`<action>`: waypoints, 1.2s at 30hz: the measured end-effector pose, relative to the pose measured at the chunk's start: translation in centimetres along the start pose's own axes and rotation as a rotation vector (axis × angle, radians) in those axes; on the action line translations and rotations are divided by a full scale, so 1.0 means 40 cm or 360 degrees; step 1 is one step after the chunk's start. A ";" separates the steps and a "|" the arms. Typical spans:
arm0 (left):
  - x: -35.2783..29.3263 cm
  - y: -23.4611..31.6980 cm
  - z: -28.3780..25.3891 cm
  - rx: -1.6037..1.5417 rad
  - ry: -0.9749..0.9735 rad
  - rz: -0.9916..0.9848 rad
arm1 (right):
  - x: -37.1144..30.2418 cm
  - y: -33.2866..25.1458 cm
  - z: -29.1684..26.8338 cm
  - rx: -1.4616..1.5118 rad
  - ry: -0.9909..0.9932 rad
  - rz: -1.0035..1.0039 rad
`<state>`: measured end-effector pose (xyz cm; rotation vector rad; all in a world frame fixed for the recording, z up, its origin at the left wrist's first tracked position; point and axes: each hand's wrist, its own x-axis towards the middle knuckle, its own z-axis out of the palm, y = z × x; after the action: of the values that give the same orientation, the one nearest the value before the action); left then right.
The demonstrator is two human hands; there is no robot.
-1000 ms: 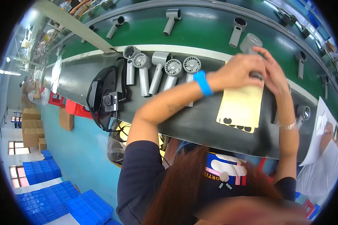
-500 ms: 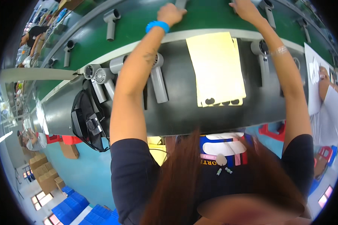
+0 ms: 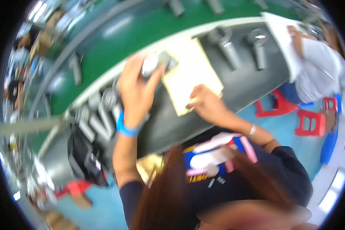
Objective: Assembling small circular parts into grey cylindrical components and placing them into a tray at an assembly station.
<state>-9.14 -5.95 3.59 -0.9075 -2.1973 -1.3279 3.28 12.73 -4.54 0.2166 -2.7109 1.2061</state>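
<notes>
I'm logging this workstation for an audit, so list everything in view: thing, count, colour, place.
Hair dryer in hand: one, grey, at bench's far edge, in left hand.
Hair dryers in a row: several, grey, bench left; picture blurred.
Hair dryers: two, grey, bench right.
Pale card: one, yellow, bench centre.
Bench: dark grey.
Conveyor belt: green, beyond the bench.
Stools: red, floor right.
Co-worker: one, white top, far right.
Left hand: grip on the dryer, blue wristband.
Right hand: on the card's near edge.
</notes>
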 end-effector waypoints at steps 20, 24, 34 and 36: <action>-0.023 0.011 0.083 -0.0195 -0.0101 -0.0293 | 0.063 0.027 0.030 0.0190 0.0201 -0.0019; -0.020 0.012 0.089 -0.0091 -0.0123 -0.0289 | 0.065 0.038 0.029 0.0225 0.0084 -0.0051; -0.032 -0.003 0.091 -0.0049 -0.0167 -0.0276 | 0.068 0.094 -0.037 0.1249 -0.0204 -0.0019; -0.064 -0.018 0.099 -0.0457 -0.0003 -0.0474 | 0.059 0.123 -0.028 0.1457 -0.0211 0.0069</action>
<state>-7.94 -3.49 -0.32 -0.6926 -2.2445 -1.8180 0.10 16.67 -6.85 0.3459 -2.0450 2.4234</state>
